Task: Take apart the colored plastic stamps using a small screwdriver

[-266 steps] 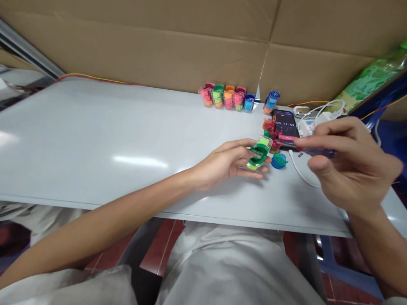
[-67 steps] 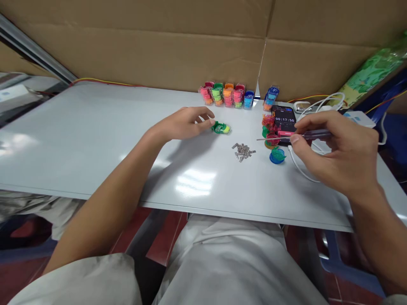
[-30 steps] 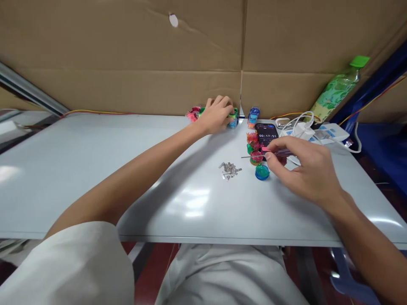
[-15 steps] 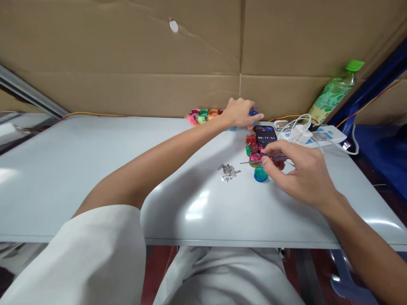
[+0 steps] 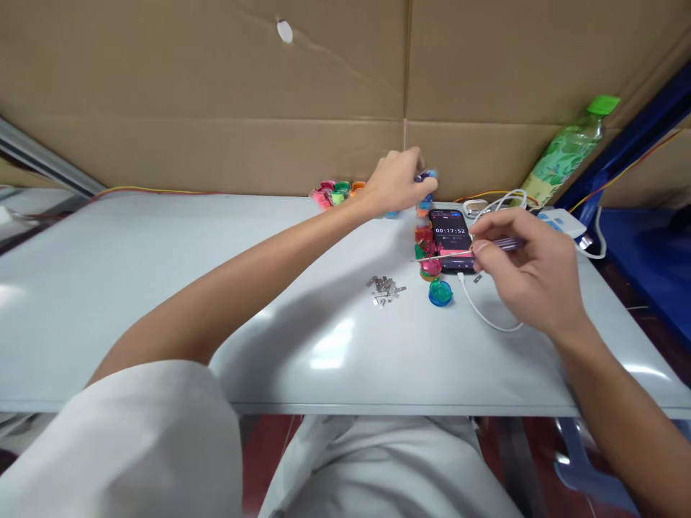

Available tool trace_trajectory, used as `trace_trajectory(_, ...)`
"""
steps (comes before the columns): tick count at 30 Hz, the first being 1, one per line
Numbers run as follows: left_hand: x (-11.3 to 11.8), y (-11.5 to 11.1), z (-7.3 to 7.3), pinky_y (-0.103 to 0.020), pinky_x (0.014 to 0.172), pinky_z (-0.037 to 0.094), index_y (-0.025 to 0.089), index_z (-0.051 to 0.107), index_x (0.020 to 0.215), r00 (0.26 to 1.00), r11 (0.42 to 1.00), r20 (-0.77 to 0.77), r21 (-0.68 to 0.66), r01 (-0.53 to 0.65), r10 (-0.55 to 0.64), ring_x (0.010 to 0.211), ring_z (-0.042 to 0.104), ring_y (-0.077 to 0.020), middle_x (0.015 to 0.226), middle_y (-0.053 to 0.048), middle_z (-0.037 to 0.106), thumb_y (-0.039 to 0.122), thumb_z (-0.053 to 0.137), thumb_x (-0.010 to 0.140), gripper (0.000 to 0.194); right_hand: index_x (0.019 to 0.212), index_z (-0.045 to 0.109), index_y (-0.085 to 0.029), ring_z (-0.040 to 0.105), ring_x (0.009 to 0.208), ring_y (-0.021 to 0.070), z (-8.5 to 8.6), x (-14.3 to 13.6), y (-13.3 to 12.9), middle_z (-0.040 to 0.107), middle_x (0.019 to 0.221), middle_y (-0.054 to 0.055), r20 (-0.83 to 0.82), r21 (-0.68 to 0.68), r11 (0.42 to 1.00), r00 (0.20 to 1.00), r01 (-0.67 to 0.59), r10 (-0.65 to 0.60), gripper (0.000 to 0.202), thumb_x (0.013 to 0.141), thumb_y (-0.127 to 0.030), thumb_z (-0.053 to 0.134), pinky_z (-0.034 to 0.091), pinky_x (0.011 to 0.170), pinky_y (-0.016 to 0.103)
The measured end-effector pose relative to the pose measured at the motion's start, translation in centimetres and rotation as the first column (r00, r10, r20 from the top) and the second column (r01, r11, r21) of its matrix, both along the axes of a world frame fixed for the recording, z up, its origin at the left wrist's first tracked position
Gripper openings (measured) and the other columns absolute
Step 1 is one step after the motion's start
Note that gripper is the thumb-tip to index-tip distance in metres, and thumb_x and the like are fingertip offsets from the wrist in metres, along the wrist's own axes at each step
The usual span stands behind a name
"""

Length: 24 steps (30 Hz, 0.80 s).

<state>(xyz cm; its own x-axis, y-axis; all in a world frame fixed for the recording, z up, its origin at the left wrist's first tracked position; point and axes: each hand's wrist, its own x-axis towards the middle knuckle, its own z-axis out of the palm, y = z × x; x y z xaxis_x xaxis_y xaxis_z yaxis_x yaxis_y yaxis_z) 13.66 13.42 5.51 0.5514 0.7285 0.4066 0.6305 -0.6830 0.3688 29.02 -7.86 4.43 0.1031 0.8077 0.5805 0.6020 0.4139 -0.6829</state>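
My left hand [image 5: 402, 180] reaches to the back of the table. Its fingers are closed on a small blue translucent plastic piece [image 5: 429, 175], partly hidden by them. In my right hand [image 5: 532, 266] is a screwdriver [image 5: 445, 257] with a clear purplish handle, its thin shaft pointing left. The shaft passes over a phone [image 5: 452, 234] and a row of red, green and pink plastic pieces [image 5: 430, 266]. Nearer me sits a round green-and-blue plastic piece [image 5: 440, 293]. To its left lies a loose pile of small flat metal pieces [image 5: 385, 289].
More coloured plastic pieces [image 5: 324, 194] stand along the cardboard wall [image 5: 216, 155], partly behind my left forearm. At right are a white cable [image 5: 494, 329], a white power strip [image 5: 566, 221] and a leaning green-capped bottle [image 5: 564, 158]. A small metal piece [image 5: 478, 279] lies beside the phone.
My left hand has lifted slightly and now has a blue plastic piece in its fingers. My right hand has moved right and up with the screwdriver, uncovering more of the phone and cable.
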Motion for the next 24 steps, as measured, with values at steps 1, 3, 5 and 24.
trace_trajectory(1,-1.1,-1.1,0.2,-0.043,0.086,0.053,0.013,0.071,0.103,0.997,0.993,0.077,-0.116,0.036,-0.027,0.09,0.071,-0.0287,0.093,-0.013,0.075,0.031,0.066,0.088,0.023,0.101,0.071,-0.025,0.072,0.069,0.0149,0.1,0.1,0.0,0.073,0.086,-0.001,-0.101,-0.036,0.999,0.994,-0.038,0.035,0.012,0.096,-0.016,0.065,0.061,0.063,0.029)
trace_trajectory(3,-3.5,-3.7,0.1,-0.038,0.074,0.054,0.015,0.069,0.102,0.967,0.891,0.252,-0.43,0.143,-0.033,0.074,0.067,-0.0213,0.08,-0.008,0.072,0.029,0.067,0.087,0.02,0.102,0.071,-0.024,0.073,0.068,0.0145,0.4,0.2,0.0,0.073,0.089,0.0,-0.283,-0.1,0.985,0.953,-0.142,0.109,0.012,0.099,-0.018,0.062,0.063,0.062,0.028)
trace_trajectory(5,-6.0,-6.6,-0.5,-0.034,0.066,0.055,0.015,0.066,0.104,0.909,0.691,0.414,-0.668,0.275,0.038,0.065,0.064,-0.0171,0.072,-0.003,0.067,0.024,0.069,0.081,0.025,0.105,0.071,-0.023,0.073,0.067,0.0147,0.6,0.1,-0.1,0.074,0.09,0.001,-0.406,-0.161,0.956,0.9,-0.243,0.161,0.013,0.102,-0.019,0.059,0.062,0.06,0.028)
trace_trajectory(24,-9.5,-16.3,-4.2,-0.029,0.079,0.061,0.014,0.074,0.121,0.775,0.242,0.613,-0.783,0.573,0.151,0.081,0.075,-0.0152,0.105,-0.006,0.077,0.016,0.068,0.075,0.046,0.157,0.04,-0.038,0.056,0.06,0.0154,-0.7,-2.6,-2.2,0.061,0.069,-0.009,0.146,-0.655,0.691,0.846,-0.306,0.512,0.078,0.091,-0.046,0.081,0.039,0.057,0.028)
